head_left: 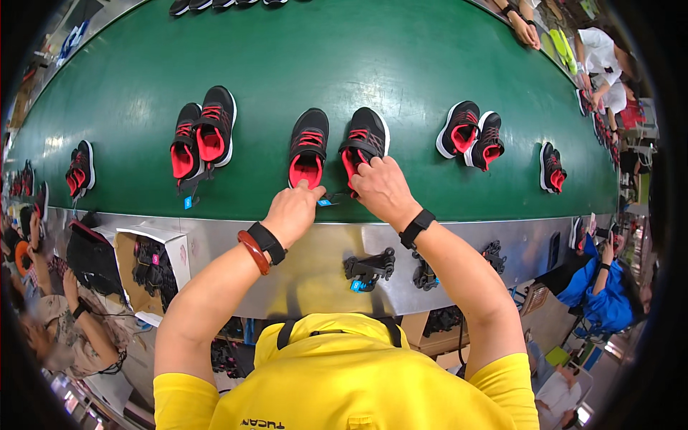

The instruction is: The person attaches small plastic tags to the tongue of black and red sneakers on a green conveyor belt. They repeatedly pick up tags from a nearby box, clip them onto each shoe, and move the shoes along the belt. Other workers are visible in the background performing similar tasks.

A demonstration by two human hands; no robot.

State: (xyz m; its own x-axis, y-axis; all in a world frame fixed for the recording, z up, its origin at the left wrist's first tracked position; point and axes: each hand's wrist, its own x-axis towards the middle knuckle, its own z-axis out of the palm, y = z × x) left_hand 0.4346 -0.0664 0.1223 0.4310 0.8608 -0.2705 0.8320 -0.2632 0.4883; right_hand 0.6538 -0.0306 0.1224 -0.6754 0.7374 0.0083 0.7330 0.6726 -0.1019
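Two black sneakers with red laces and red linings lie side by side on the green surface, toes pointing away from me. At the heel of the left sneaker (310,136), my left hand (292,213) has its fingers closed on the rear edge. My right hand (383,188) grips the right sneaker (367,130) by its heel opening, with the fingers partly hiding the red lining. Between the two heels sits a small black plastic piece with a blue sticker (325,203), close to my left fingertips.
More sneaker pairs (208,132) (469,135) stand left and right on the green conveyor belt (301,64). Black plastic shoe hangers (370,266) rest on the metal ledge (308,236) before me. An open carton (153,269) holds more hangers. Other people work at both sides.
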